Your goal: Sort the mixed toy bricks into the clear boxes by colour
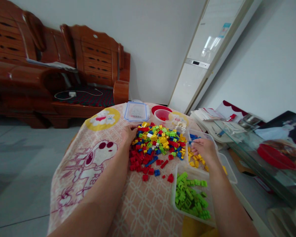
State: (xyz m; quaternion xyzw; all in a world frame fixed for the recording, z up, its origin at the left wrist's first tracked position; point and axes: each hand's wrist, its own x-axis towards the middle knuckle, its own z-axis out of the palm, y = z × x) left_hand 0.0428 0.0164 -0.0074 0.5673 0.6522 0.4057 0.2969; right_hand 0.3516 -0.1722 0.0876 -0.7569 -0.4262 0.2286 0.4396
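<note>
**Q:** Panel A: what do the two hands show?

**A:** My left hand (129,131) rests on the 9 o'clock edge of the mixed pile (158,141), fingers curled down into the bricks. I cannot tell whether it grips one. My right hand (204,148), at 3 o'clock of the pile, has thumb and fingertips drawn together on what looks like a blue brick (191,142), held at the near rim of the blue tub (203,135).

**Q:** Where does everything else lie?

**A:** The pile sits mid-worktop (143,207) on a printed cloth. Loose red bricks (140,161) are gathered at its 7 o'clock edge. The yellow tub (230,172) lies at 4 o'clock, partly hidden under my right hand. The green tub (174,194) is at 5 o'clock, nearest me. A bowl (162,112) holding a few red pieces stands at 12 o'clock, and a clear lid (136,112) lies at 11 o'clock.

**Q:** Which step is this?

**A:** By my reading, this is colour sorting, mid-course. One blue piece is on delivery while many colours are mixed in the pile.

**Q:** What does the next move call for?

**A:** The pinch should open only once it is over the blue tub, clear of the yellow one just beside it. After that comes a fine fingertip pick from a crowded heap, without scattering its neighbours toward the worktop's edge.
</note>
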